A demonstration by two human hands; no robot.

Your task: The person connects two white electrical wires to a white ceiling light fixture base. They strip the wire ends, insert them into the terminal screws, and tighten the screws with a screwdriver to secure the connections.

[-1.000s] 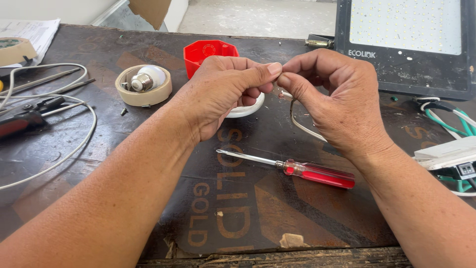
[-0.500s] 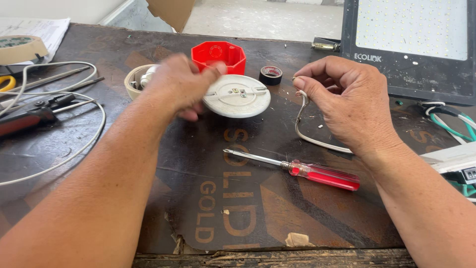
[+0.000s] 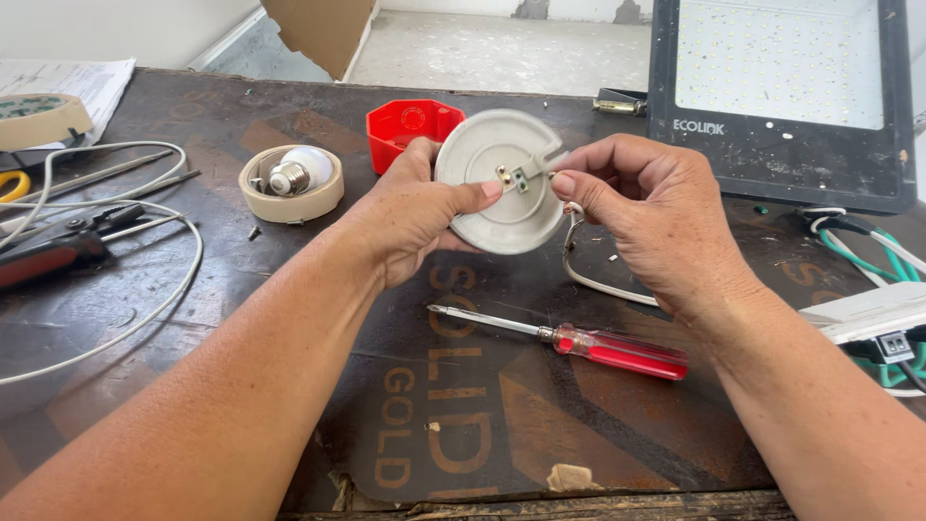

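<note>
Nearest me, a red-handled screwdriver (image 3: 579, 340) lies flat on the dark worktable (image 3: 289, 405), just below both hands. My left hand (image 3: 415, 217) reaches in from the lower left, fingers curled around the rim of a round grey-white fitting (image 3: 492, 207), thumb pressed on its face, holding it tilted up above the table. My right hand (image 3: 641, 207) comes from the lower right, thumb and forefinger pinched shut on a thin white wire (image 3: 588, 280) at the fitting's edge. Beyond sit a red plastic box (image 3: 410, 125), a bulb in a tape roll (image 3: 291, 180), and a flat floodlight panel (image 3: 781, 96).
</note>
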